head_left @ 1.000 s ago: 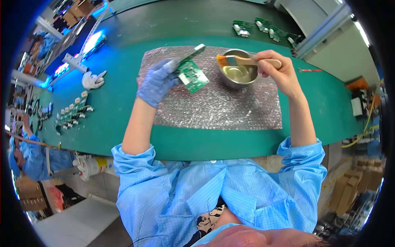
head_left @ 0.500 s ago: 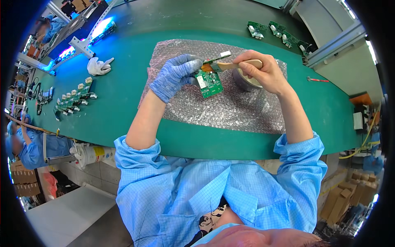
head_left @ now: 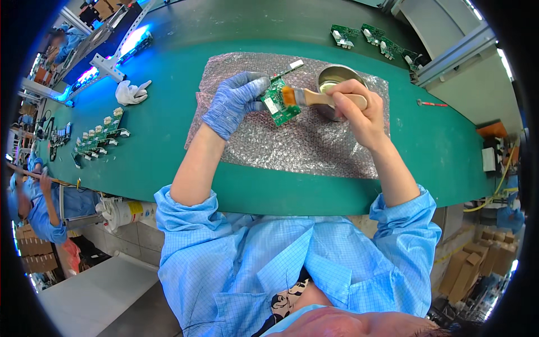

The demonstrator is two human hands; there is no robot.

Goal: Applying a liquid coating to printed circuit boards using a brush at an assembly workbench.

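Board: I see a green circuit board point(head_left: 281, 104) held over the bubble-wrap sheet point(head_left: 292, 140).
Left hand: my gloved left hand point(head_left: 233, 104), at the board's 9 o'clock, is clamped on its edge.
Right hand: my bare right hand point(head_left: 356, 109) is closed round a brush point(head_left: 314, 98), bristles touching the board.
Bowl: a metal bowl point(head_left: 334, 76) sits at 2 o'clock.
Worktop: green worktop point(head_left: 168, 163); white glove point(head_left: 132, 92) lies at 9 o'clock.

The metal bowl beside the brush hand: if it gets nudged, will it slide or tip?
The metal bowl looks small, thin-walled and round-bottomed, so probably light and apt to rock or tip if bumped at the rim. It sits on the bubble wrap sheet, whose soft, bumpy surface likely grips it somewhat but gives an uneven footing. Any liquid inside could slosh; its level is hard to tell.
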